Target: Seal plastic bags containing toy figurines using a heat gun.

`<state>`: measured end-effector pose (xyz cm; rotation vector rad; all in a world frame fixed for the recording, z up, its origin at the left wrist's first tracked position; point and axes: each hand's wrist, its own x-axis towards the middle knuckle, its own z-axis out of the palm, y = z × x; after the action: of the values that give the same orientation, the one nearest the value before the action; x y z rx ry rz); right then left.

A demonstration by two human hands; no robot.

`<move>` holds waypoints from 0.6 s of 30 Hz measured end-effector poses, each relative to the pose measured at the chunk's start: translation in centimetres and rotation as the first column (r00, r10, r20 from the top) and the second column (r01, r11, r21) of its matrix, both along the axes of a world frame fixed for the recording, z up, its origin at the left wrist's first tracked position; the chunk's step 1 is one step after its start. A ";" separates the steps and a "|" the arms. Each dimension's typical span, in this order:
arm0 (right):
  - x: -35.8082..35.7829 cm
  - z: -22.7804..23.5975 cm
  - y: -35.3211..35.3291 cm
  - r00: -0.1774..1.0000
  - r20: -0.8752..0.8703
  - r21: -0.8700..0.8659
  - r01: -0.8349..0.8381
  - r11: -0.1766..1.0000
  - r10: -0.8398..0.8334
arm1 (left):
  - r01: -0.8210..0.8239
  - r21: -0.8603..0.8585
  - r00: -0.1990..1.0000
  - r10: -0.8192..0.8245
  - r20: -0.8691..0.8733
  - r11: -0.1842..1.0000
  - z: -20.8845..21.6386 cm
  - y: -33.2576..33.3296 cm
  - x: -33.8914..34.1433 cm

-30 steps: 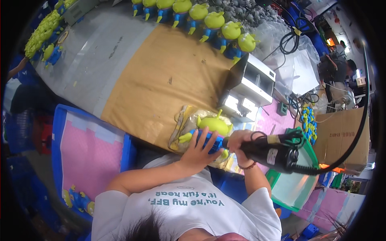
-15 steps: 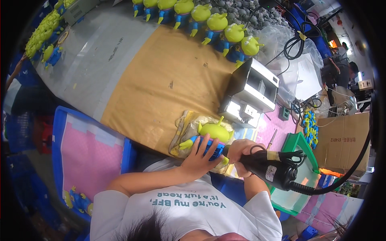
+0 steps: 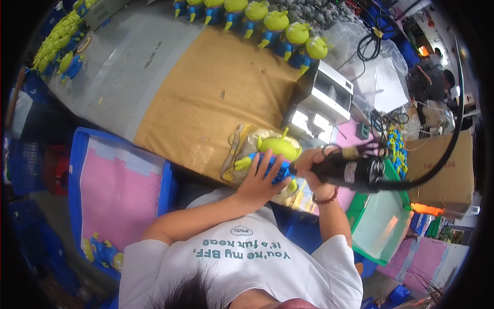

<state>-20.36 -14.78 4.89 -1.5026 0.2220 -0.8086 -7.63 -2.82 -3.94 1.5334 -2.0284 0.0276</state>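
A workbench [image 3: 221,92] with a brown cover is stretching out beyond the fingers of the left hand [image 3: 257,186] and right hand [image 3: 311,167]. A white boxy device [image 3: 329,95] is standing just past the right fingers, near enough that a wide swing of the forearm could be knocking against it. The black power tool [image 3: 345,171] is lying firmly in the grasp of the right fingers, its black cable [image 3: 404,185] trailing off to their right; a tug on that cable could be pulling the tool out of line. Below the left fingers, a plastic-wrapped pad [image 3: 232,154] is bearing the load, and its crumpled, soft surface could be letting the work rock under uneven pressure. The green-and-blue figure [image 3: 278,147] is resting on that pad, under the left fingers, which are spreading over its blue body and holding it down. The tool's narrow front end is pointing at the body beside those fingertips, though actual contact is unclear; a slip there could be scratching the figure or catching a finger.
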 end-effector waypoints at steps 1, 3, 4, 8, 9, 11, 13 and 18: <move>0.2 0.4 0.1 0.998 0.056 0.085 0.001 0.996 -0.006 | -0.005 0.005 1.000 0.005 0.004 1.000 -0.1 0.0 0.0; 0.3 2.1 -0.3 0.990 0.117 0.046 0.075 0.996 -0.080 | -0.017 0.014 1.000 0.017 0.008 1.000 -0.3 0.1 -0.1; 0.2 3.1 -1.1 0.977 0.180 -0.022 0.118 0.993 -0.113 | -0.020 0.022 1.000 0.019 0.023 1.000 -0.3 0.3 0.1; -0.1 6.7 -5.4 0.871 0.255 0.038 0.425 0.904 -0.420 | -0.024 0.075 0.999 0.027 -0.030 0.997 0.2 1.2 0.2; 0.0 6.6 -6.9 0.850 0.232 0.002 0.486 0.874 -0.473 | -0.016 0.050 0.999 0.017 -0.027 0.999 0.1 1.4 0.1; 0.3 5.6 -9.7 0.805 0.170 -0.035 0.582 0.812 -0.569 | -0.016 0.004 1.000 0.016 -0.014 1.000 -0.6 1.5 -0.1; 1.6 5.1 -11.2 0.797 0.141 -0.055 0.599 0.799 -0.587 | 0.009 -0.037 1.000 -0.009 -0.003 0.999 -1.0 1.6 0.2; 2.7 3.7 -13.5 0.828 -0.040 0.011 0.560 0.828 -0.559 | 0.047 -0.159 0.999 -0.048 -0.007 0.986 -2.3 2.0 0.3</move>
<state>-17.63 -28.26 8.57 -1.4429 0.7243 -1.2409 -7.30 -0.80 -6.25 1.3832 -2.0020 0.1580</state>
